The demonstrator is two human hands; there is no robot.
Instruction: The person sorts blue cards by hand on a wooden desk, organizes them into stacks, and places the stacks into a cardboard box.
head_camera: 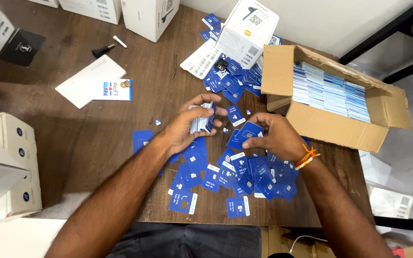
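My left hand [187, 125] grips a thick stack of blue and white cards [201, 119] on edge above the wooden table [72, 134]. Just to the right, my right hand [276, 136] pinches one blue card [249, 130] between thumb and fingers, lifted off a loose spread of blue cards [235, 174] lying under both hands. An orange thread band [308, 156] circles my right wrist.
An open cardboard box [331, 126] packed with rows of cards stands at the right. A second heap of blue cards [230, 79] and a white box [247, 28] lie behind. White boxes [5, 162] line the left edge and back; a white envelope [89, 81] lies at left.
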